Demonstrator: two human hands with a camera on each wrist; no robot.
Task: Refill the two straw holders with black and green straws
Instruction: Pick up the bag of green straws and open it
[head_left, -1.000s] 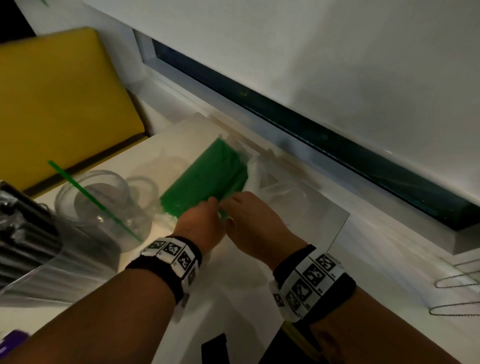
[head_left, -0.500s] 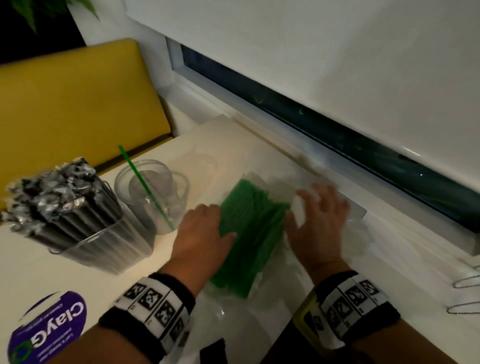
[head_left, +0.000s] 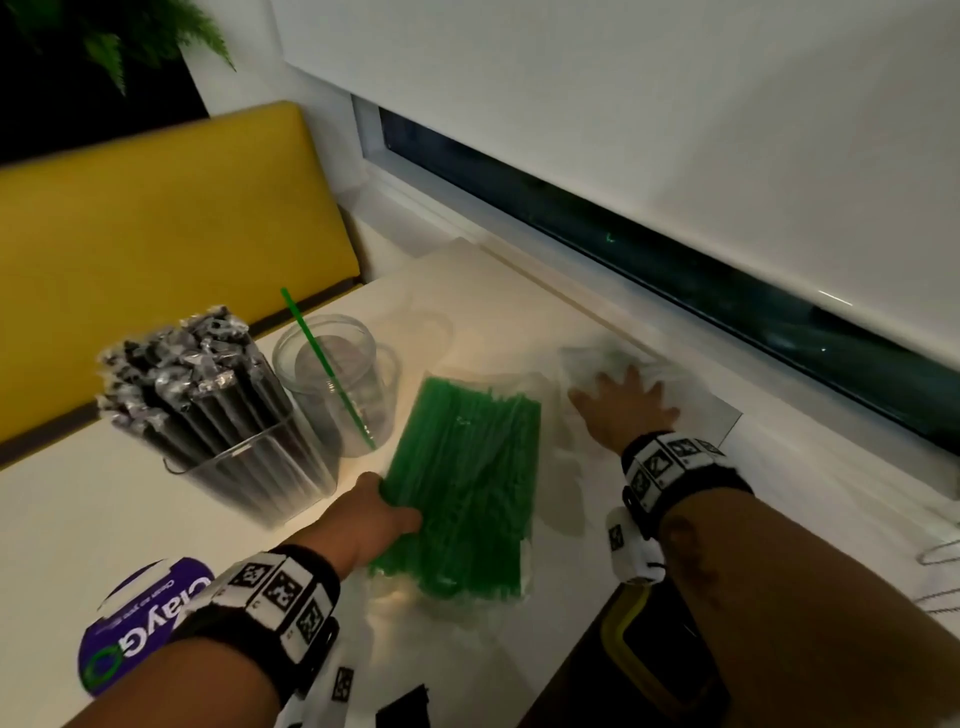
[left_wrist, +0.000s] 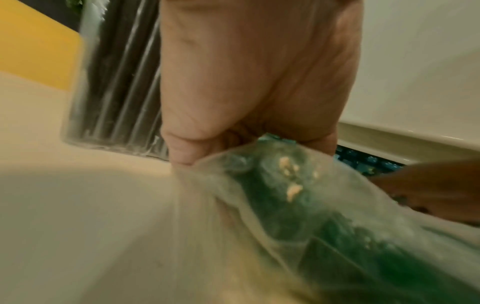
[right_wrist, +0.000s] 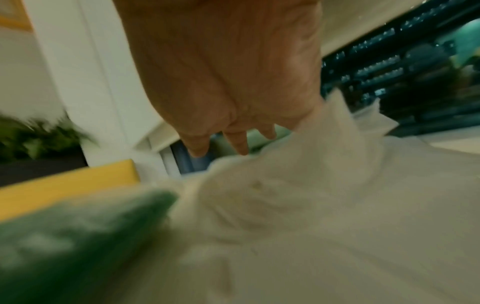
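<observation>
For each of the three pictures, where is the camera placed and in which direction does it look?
Head: above, facing forward and down at the table; both forearms show.
Left wrist: low, along the left hand, which grips the bag of green straws.
Right wrist: along the right hand, fingers spread over loose clear plastic.
Shared: all three show the green straws.
</observation>
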